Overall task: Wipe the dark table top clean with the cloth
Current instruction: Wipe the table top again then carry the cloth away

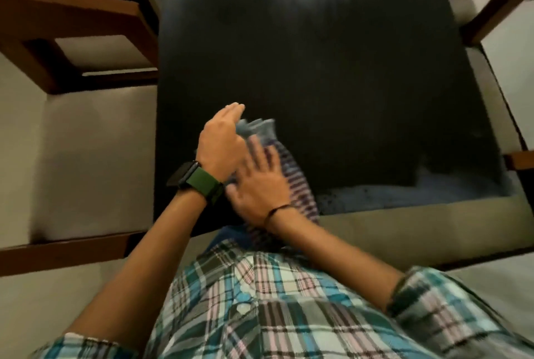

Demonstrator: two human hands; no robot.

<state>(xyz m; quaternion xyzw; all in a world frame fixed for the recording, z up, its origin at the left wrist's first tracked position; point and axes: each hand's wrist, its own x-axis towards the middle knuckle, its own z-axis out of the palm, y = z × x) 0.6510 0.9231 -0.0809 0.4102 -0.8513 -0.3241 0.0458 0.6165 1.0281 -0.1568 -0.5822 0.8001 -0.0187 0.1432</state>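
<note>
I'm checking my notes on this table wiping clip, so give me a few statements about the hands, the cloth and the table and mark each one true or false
1. Both hands are on the cloth. True: the left hand and the right hand both touch it.
2. The watch has a red strap. False: it is green, on the left wrist.
3. The cloth lies at the far end of the table top. False: it sits at the near edge.
4. A pale dusty patch shows at the near right corner. True.
5. A cup stands on the table. False: only the cloth and the hands are on it.

Striped bluish cloth (291, 182), black table top (332, 69).
</note>
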